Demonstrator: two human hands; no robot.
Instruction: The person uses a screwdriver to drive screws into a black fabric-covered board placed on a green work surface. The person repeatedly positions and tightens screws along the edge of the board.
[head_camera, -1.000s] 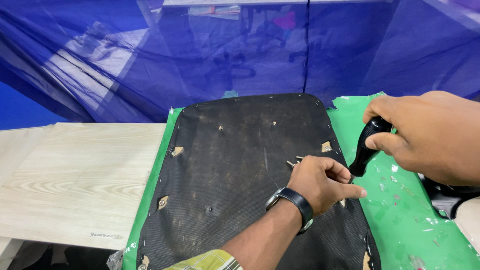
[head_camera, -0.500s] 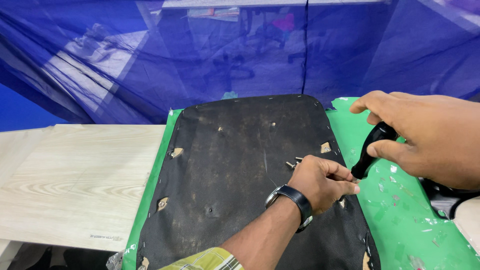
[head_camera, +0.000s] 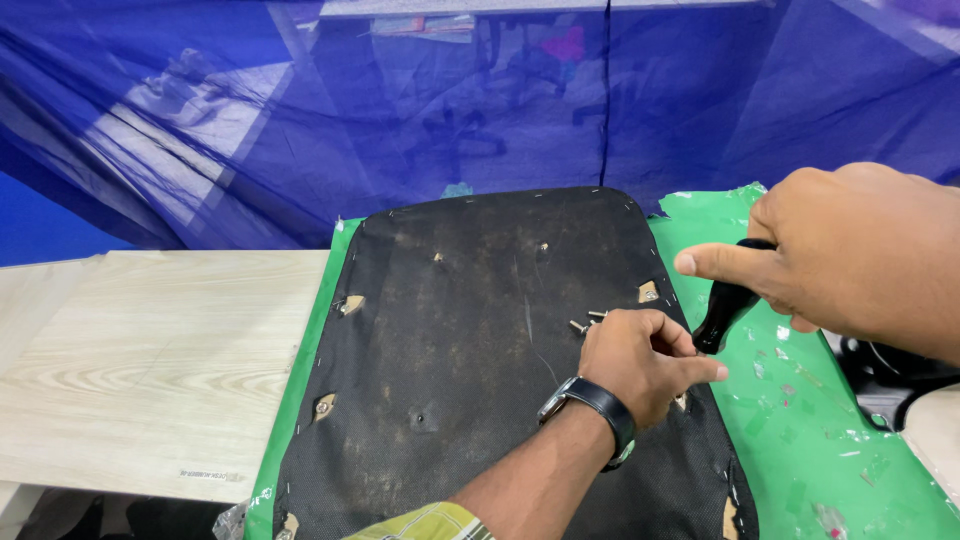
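- A worn black fabric-covered seat panel (head_camera: 470, 370), torn at several bolt holes, lies underside-up on green sheeting (head_camera: 820, 430).
- The left hand (head_camera: 645, 365) presses on it, fingers curled.
- The right hand (head_camera: 860, 255) is clamped round a black tool handle (head_camera: 722, 318).

Left arm: black wristwatch (head_camera: 592, 403), black strap, silver case; yellow-green checked sleeve (head_camera: 425, 523) at forearm; right hand (head_camera: 860, 255) bare
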